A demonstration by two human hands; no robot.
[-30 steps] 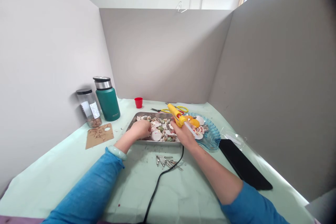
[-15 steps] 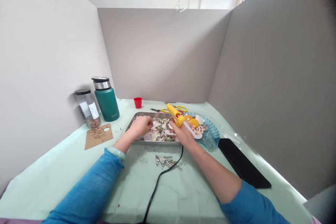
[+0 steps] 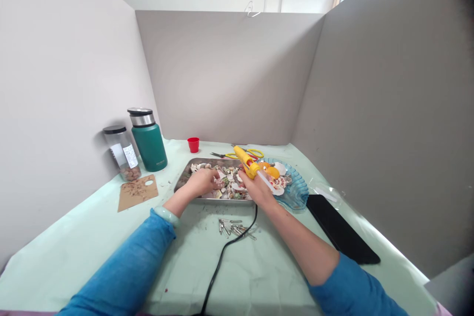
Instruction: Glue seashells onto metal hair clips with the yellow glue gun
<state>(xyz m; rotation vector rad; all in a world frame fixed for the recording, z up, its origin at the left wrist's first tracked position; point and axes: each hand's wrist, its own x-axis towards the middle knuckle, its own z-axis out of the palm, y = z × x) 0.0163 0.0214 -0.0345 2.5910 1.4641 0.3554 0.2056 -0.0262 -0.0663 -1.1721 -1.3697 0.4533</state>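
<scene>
My left hand (image 3: 203,182) is over the left part of a metal tray (image 3: 182,181), its fingers reaching down among the small shells (image 3: 229,182). Whether it pinches a shell is too small to tell. My right hand (image 3: 258,188) is wrapped round a yellow glue gun (image 3: 244,160) above the right end of the tray, with a whitish glue stick sticking out of its rear toward me. Close to the right hand, a blue glass plate (image 3: 300,192) holds orange and white shells (image 3: 274,173).
Silver clips (image 3: 233,227) and a black cable (image 3: 218,262) lie in front of the tray. Yellow-handled scissors (image 3: 255,153) and a red cup (image 3: 193,145) are behind. Left stand a green bottle (image 3: 150,145), a jar (image 3: 124,155) and brown card (image 3: 137,193); right lies a black slab (image 3: 342,229).
My left hand has moved right and slightly down, deeper over the shells, uncovering the tray's left part. The right hand with the glue gun is nearly unchanged.
</scene>
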